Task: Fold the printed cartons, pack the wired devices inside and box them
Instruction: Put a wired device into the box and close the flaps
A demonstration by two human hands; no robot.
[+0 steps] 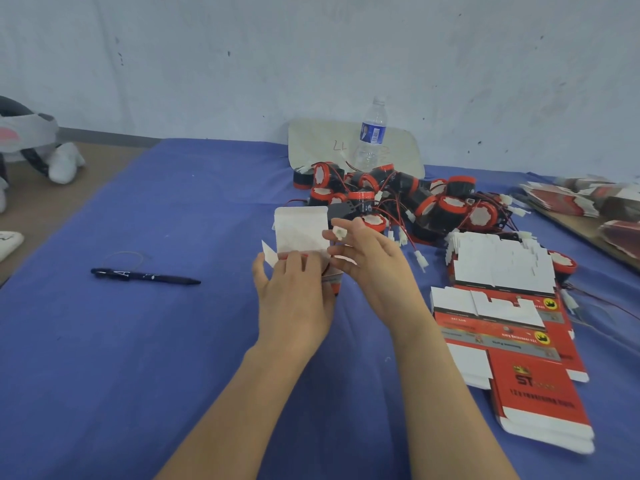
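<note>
**Carton half-folded, a plug between the fingers**

Nearest, on the right of the blue-covered bench [156, 358], lies a fanned stack of flat cartons [540, 396], red with white flaps. The top one bears a gold crown over the letters "ST" (the smaller line beneath is too blurred to read). Those behind it carry round yellow badges.

At the middle, the left hand [294, 292] grips the lower part of a half-erected carton [301, 232]. Its fingers curl over the carton's near edge, and the plain white inner flap stands up. Just to the right, the right hand [370, 261] pinches a small white plug [339, 233] between thumb and forefinger, its other fingers loosely spread.

Well to the left lies a black pen [145, 276] with a white mark that looks like an "A".

Beyond the hands sits a heap of wired devices [446, 209]. They have round black bodies, red rims and white faces, and their red and black leads end in white plugs.

Behind the heap a clear water bottle [372, 133] with a blue label stands before a beige board [311, 143], which carries handwriting that may be "77". A plush toy [65, 162] lies at far left.
</note>
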